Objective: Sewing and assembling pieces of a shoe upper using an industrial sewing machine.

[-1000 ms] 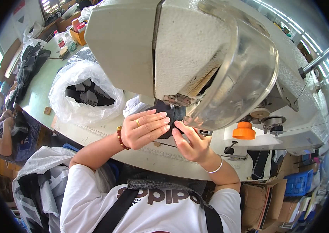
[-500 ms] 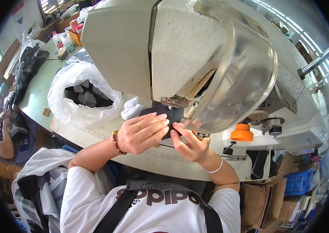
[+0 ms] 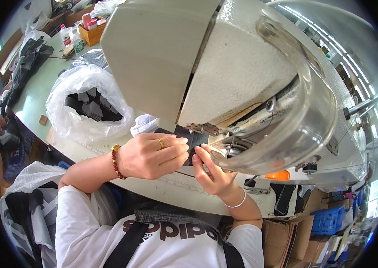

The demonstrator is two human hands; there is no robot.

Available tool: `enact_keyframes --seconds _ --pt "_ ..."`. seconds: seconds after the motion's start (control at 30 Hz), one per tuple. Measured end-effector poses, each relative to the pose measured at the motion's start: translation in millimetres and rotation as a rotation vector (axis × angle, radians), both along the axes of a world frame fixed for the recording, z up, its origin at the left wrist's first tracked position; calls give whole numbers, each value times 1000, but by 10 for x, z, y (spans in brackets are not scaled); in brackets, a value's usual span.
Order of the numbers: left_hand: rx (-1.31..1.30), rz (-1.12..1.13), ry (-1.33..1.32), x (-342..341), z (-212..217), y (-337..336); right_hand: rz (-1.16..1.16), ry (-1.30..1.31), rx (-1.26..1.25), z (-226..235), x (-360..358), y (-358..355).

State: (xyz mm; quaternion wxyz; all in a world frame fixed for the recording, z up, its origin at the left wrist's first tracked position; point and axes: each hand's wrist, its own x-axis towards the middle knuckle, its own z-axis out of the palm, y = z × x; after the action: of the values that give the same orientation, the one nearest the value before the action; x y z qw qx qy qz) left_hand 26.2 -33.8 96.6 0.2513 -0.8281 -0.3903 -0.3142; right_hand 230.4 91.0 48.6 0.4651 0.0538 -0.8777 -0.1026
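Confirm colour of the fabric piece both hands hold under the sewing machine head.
Black. The fabric piece shows best in the head view, between the left hand and right hand.

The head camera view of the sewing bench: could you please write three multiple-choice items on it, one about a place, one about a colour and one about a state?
1. Where does the clear plastic bag of dark pieces lie?
A. on the table to the left of the hands
B. on the floor
C. on top of the machine

2. What colour is the bead bracelet on the left wrist?
A. blue
B. red
C. white

3. What are the left hand and right hand doing?
A. hanging free
B. holding scissors
C. pressing a dark fabric piece under the sewing machine

Answers: 1 A, the bag sits on the table left of the hands. 2 B, the beads are dark red. 3 C, both sets of fingers rest on the dark piece.
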Motion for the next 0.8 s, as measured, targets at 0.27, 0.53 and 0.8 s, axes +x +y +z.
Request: enact_keyframes --seconds 0.27,0.53,0.8 --pt "162 9 -23 -21 -108 122 12 -65 -103 -130 7 26" --pt "154 96 43 -90 -241 158 -99 -74 -111 -387 -10 146" --pt "234 86 -96 -50 -243 190 -195 -32 -89 -342 -128 118"
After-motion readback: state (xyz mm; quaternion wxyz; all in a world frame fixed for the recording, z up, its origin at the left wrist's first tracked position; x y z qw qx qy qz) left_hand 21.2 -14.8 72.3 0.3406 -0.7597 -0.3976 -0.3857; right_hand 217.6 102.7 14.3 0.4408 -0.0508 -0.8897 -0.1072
